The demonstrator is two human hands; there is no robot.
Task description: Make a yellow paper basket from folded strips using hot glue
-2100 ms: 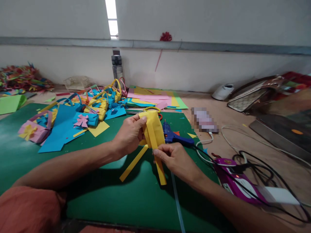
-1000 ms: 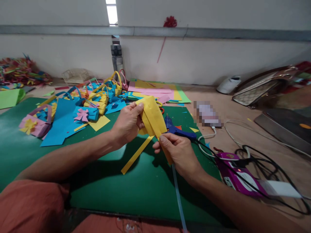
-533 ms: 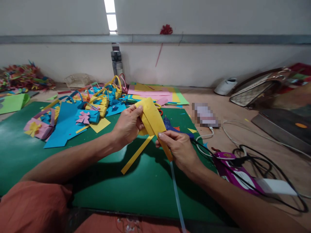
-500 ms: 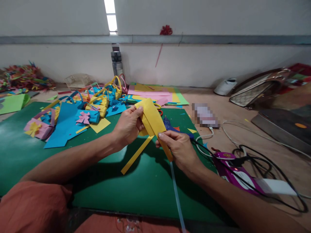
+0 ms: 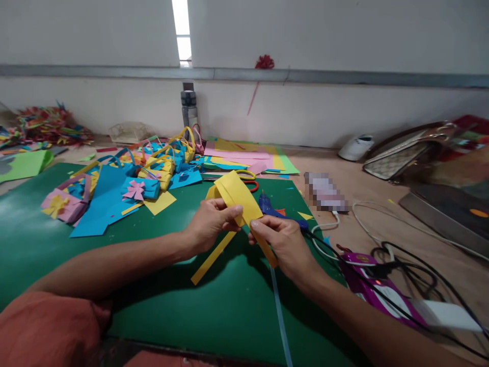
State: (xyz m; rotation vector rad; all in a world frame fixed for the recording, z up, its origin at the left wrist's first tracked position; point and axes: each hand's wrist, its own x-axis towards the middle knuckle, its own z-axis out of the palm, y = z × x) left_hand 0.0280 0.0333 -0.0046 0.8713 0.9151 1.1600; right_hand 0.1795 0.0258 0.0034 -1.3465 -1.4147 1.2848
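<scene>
Between my two hands, above the green mat (image 5: 160,306), is a folded piece of yellow paper (image 5: 239,191), bent over at the top. My left hand (image 5: 210,223) pinches its lower left part, the thumb lying on the front face. At the lower right corner, my right hand (image 5: 284,244) grips the paper and a narrow yellow strip (image 5: 267,248) that hangs down from it. Another yellow strip (image 5: 212,259) slants down to the left below the paper. A blue glue gun (image 5: 269,209) lies just behind my right hand, and scissors (image 5: 248,178) with yellow and red handles lie behind the paper.
Small paper baskets (image 5: 164,163) and blue paper (image 5: 101,199) cover the mat's back left. Coloured sheets (image 5: 244,153) are stacked behind. On the right are a phone (image 5: 324,191), a purple power strip (image 5: 362,278) with tangled cables and a handbag (image 5: 405,153). A bottle (image 5: 189,109) stands by the wall.
My left hand has slid from the paper's upper left edge down to its lower part, thumb now nearer my right hand. The right hand keeps its grip. The view has tilted slightly upward.
</scene>
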